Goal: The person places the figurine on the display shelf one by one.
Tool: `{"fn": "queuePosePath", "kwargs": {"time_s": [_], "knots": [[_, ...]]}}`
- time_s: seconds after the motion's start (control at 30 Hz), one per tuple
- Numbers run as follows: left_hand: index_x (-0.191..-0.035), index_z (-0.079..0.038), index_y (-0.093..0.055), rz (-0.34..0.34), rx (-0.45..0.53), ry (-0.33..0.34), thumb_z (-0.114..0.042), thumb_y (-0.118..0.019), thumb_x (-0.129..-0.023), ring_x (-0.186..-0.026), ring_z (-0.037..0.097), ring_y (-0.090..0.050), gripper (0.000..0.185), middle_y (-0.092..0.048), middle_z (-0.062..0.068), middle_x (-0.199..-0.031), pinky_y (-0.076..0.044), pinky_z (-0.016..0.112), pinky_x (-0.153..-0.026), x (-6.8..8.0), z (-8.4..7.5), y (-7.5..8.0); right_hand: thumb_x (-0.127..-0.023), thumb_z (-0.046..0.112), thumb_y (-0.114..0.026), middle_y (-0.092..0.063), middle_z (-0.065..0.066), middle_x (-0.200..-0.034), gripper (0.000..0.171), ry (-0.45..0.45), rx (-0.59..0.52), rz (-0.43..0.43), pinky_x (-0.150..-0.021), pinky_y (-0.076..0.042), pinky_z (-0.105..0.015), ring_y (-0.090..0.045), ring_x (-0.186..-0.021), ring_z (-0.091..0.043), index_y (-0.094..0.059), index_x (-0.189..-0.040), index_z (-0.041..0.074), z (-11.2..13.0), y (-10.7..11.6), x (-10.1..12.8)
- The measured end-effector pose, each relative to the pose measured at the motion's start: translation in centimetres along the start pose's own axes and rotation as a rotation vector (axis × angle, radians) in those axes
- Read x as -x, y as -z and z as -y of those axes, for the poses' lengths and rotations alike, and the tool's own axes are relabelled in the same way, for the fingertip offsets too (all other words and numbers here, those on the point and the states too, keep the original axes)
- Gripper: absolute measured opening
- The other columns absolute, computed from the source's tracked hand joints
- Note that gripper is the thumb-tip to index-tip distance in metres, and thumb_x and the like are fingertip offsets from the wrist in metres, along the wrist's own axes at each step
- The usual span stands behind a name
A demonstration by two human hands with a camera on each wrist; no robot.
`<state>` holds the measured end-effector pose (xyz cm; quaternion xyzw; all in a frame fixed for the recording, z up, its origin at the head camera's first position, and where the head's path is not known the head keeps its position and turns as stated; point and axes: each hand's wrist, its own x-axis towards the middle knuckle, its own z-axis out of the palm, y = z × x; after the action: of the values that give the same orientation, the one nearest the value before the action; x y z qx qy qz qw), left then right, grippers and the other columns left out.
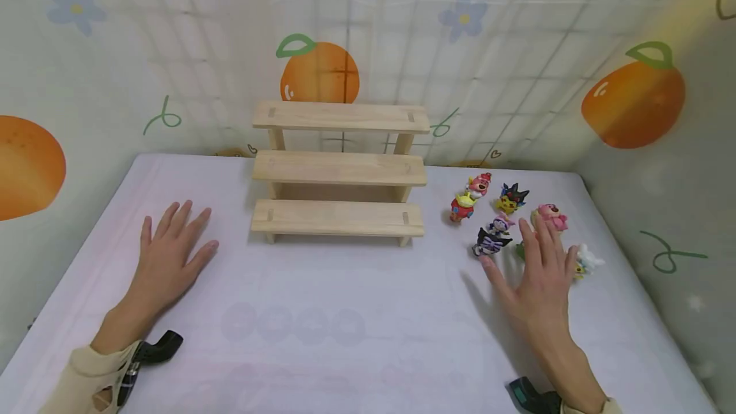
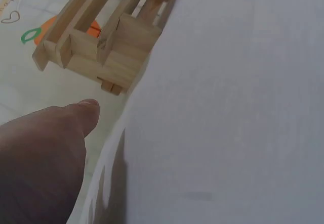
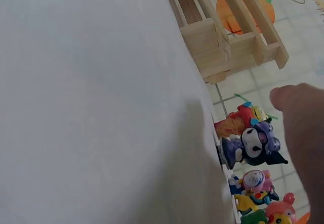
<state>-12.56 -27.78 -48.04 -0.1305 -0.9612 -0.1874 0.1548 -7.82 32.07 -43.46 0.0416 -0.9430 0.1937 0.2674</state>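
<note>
While left hand (image 1: 169,254) lies flat, right hand (image 1: 537,276) hovers by figurines (image 1: 494,235), fingers straight.

Figurines (image 1: 506,219) right of wooden shelf (image 1: 339,171)

table: white cloth-covered top (image 1: 345,312) is seen | shelf: 3-step wooden stand (image 1: 339,171) is set at the table's back middle, all 3 steps bare | backdrop: pale checked sheet (image 1: 517,50) printed with oranges, blue flowers, a heart outline and green squiggles is hung behind and at both sides
</note>
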Motion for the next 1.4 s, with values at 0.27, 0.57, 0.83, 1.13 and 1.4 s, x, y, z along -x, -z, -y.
{"fn": "queuePosePath", "kwargs": {"time_s": [0.27, 0.57, 0.83, 1.13, 1.4], "knots": [[-0.156, -0.01, -0.05, 0.023, 0.027, -0.011, -0.041, -0.063, -0.103, -0.157, 0.048, -0.023, 0.063, -0.038, 0.027, -0.165, 0.0, 0.076, -0.123, -0.1, -1.3, -0.7, -0.093, 0.07, -0.063, -0.029, -0.019, -0.172, 0.094, 0.001, -0.02, 0.001, -0.125, -0.002, -0.074, -0.024, -0.159, -0.043, -0.041, -0.16, 0.007, 0.2, -0.3, 0.2], [-0.154, -0.011, -0.052, 0.047, 0.06, -0.024, -0.04, -0.062, -0.104, -0.156, 0.047, -0.026, 0.059, -0.039, 0.025, -0.165, -0.007, 0.076, -0.123, -0.5, -3.0, -1.6, -0.089, 0.047, -0.078, -0.037, -0.026, -0.165, 0.089, 0.005, -0.03, 0.013, -0.126, -0.003, -0.074, -0.028, -0.155, -0.046, -0.041, -0.159, 0.004, 0.4, -0.6, 0.3], [-0.15, -0.007, -0.057, 0.024, 0.172, -0.031, -0.034, -0.055, -0.108, -0.156, 0.045, -0.029, 0.05, -0.042, 0.024, -0.163, -0.009, 0.074, -0.124, -1.2, -5.1, -2.5, -0.085, 0.037, -0.083, -0.038, -0.025, -0.164, 0.092, -0.017, -0.035, 0.038, -0.129, -0.001, -0.068, -0.025, -0.158, -0.044, -0.039, -0.161, 0.008, 0.4, -0.6, 0.4], [-0.119, 0.005, -0.075, -0.101, 0.423, 0.099, -0.029, -0.056, -0.11, -0.147, 0.041, -0.045, 0.04, -0.061, 0.024, -0.147, -0.025, 0.066, -0.124, -2.3, -7.3, -3.7, -0.085, 0.028, -0.084, -0.041, -0.027, -0.162, 0.092, -0.005, -0.053, 0.043, -0.132, -0.005, -0.06, -0.024, -0.159, -0.042, -0.038, -0.162, 0.009, 0.5, -0.7, 0.2], [-0.107, -0.001, -0.077, -0.153, 0.487, 0.16, -0.031, -0.059, -0.109, -0.141, 0.037, -0.053, 0.035, -0.065, 0.017, -0.144, -0.039, 0.058, -0.118, -3.1, -8.3, -4.2, -0.085, 0.022, -0.084, -0.043, -0.028, -0.159, 0.09, -0.028, -0.058, 0.064, -0.132, -0.007, -0.059, -0.024, -0.158, -0.044, -0.037, -0.161, 0.009, 0.5, -0.7, 0.4]]}}
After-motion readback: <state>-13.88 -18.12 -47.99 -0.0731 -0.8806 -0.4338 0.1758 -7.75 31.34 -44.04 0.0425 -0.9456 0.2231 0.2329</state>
